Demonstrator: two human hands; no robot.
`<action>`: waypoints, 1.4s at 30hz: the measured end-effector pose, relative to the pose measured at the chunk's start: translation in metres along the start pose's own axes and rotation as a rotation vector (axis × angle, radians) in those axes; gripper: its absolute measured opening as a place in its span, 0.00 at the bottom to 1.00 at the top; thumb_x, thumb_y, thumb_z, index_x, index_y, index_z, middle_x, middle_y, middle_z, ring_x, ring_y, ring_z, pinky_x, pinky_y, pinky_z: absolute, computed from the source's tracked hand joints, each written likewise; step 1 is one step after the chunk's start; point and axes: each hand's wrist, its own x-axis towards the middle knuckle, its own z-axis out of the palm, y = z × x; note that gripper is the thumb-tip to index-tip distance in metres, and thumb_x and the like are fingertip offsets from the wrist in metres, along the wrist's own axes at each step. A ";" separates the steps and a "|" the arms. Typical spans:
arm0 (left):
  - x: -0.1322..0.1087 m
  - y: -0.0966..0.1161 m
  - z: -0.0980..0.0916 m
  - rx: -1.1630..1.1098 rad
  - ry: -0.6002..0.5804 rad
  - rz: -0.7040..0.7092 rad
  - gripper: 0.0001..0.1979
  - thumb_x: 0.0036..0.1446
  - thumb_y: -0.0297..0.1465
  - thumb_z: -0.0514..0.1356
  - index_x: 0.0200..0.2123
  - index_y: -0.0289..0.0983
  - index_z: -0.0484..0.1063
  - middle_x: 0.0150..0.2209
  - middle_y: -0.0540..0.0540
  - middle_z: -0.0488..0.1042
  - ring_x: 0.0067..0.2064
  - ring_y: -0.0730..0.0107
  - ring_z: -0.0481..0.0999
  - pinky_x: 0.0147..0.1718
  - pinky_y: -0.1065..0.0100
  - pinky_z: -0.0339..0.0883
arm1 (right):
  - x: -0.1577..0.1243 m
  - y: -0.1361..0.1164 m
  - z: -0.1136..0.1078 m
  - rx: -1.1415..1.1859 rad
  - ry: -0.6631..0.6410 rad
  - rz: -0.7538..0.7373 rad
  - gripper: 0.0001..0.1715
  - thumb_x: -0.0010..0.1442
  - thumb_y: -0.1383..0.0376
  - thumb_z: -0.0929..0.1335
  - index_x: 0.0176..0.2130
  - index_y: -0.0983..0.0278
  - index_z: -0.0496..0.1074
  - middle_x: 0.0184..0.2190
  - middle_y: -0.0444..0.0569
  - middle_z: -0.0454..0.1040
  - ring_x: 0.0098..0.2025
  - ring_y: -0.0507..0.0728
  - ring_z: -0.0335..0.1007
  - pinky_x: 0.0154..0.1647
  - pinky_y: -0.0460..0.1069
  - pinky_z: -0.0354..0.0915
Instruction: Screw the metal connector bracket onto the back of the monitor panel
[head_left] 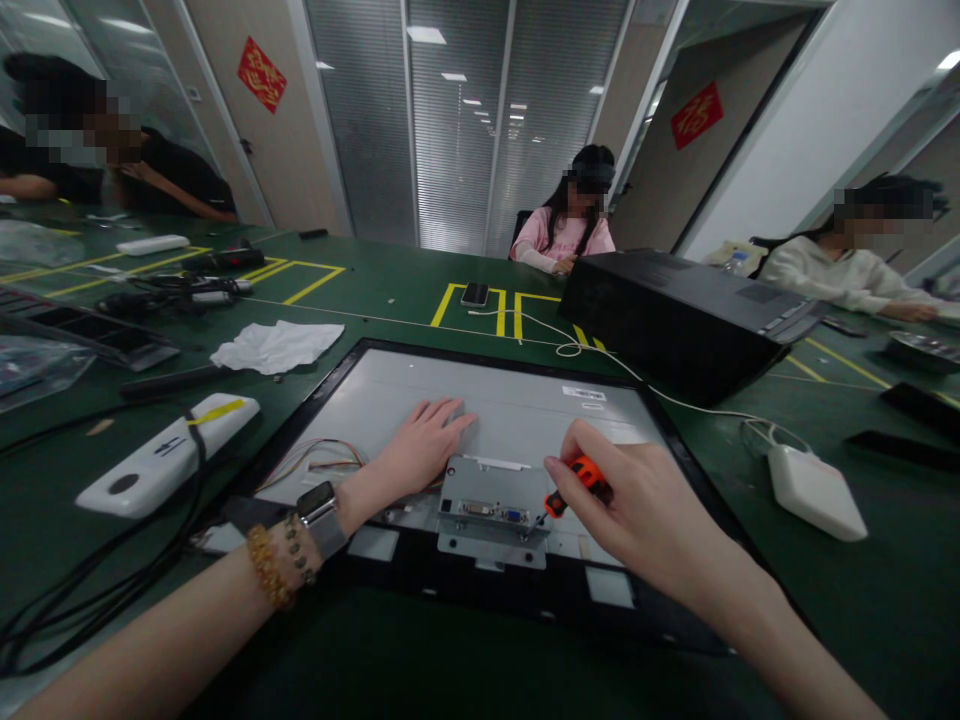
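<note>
An orange-handled screwdriver [577,480] is held slanted over the near middle of the worktop [375,300]. Its tip is at the right edge of a metal port plate [491,500]; whether it sits in a screw is too small to tell. The right hand [637,510] is curled tight around the handle. The plate sits on the bare back of a monitor [525,405] lying face down. The left hand [420,445] rests open and flat on that back, just left of the plate. A black case [675,320] stands far right.
</note>
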 end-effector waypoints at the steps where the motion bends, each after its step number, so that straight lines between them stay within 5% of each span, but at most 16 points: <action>1: 0.000 0.000 0.000 -0.001 0.000 0.001 0.23 0.66 0.24 0.50 0.63 0.37 0.60 0.64 0.35 0.60 0.65 0.52 0.59 0.60 0.49 0.56 | 0.000 0.000 0.001 -0.004 0.008 -0.001 0.11 0.67 0.61 0.60 0.32 0.60 0.61 0.16 0.39 0.67 0.15 0.51 0.61 0.21 0.47 0.50; 5: 0.000 -0.001 0.003 -0.009 0.025 0.000 0.23 0.66 0.24 0.50 0.63 0.38 0.59 0.65 0.36 0.60 0.65 0.54 0.59 0.60 0.50 0.55 | 0.000 0.000 0.002 -0.011 0.029 0.000 0.02 0.62 0.64 0.61 0.37 0.61 0.61 0.20 0.41 0.71 0.18 0.53 0.64 0.23 0.48 0.52; 12: 0.000 0.000 0.002 -0.021 0.024 -0.006 0.22 0.66 0.24 0.50 0.62 0.38 0.61 0.64 0.36 0.61 0.64 0.53 0.61 0.60 0.49 0.56 | 0.000 -0.002 -0.001 0.036 -0.007 0.005 0.01 0.60 0.66 0.62 0.34 0.60 0.60 0.22 0.41 0.71 0.21 0.53 0.65 0.25 0.48 0.53; 18: 0.001 0.002 -0.003 -0.019 -0.009 -0.020 0.22 0.66 0.24 0.50 0.62 0.38 0.61 0.64 0.36 0.60 0.65 0.52 0.60 0.60 0.49 0.55 | -0.001 -0.003 -0.002 0.029 -0.037 0.017 0.11 0.66 0.59 0.60 0.33 0.60 0.61 0.19 0.41 0.70 0.18 0.52 0.62 0.23 0.48 0.51; 29: 0.000 -0.001 0.003 -0.021 0.032 0.003 0.22 0.66 0.24 0.49 0.62 0.37 0.61 0.64 0.36 0.60 0.65 0.53 0.59 0.60 0.49 0.55 | 0.000 -0.004 -0.002 -0.018 0.002 0.003 0.04 0.59 0.66 0.62 0.37 0.61 0.61 0.21 0.40 0.70 0.19 0.52 0.62 0.25 0.48 0.53; 42: 0.000 0.000 -0.001 -0.001 0.022 0.013 0.22 0.66 0.24 0.50 0.62 0.37 0.60 0.64 0.36 0.61 0.64 0.52 0.60 0.60 0.50 0.56 | -0.002 -0.001 0.002 -0.051 0.014 -0.010 0.04 0.64 0.63 0.61 0.36 0.61 0.62 0.19 0.40 0.70 0.18 0.52 0.64 0.23 0.48 0.51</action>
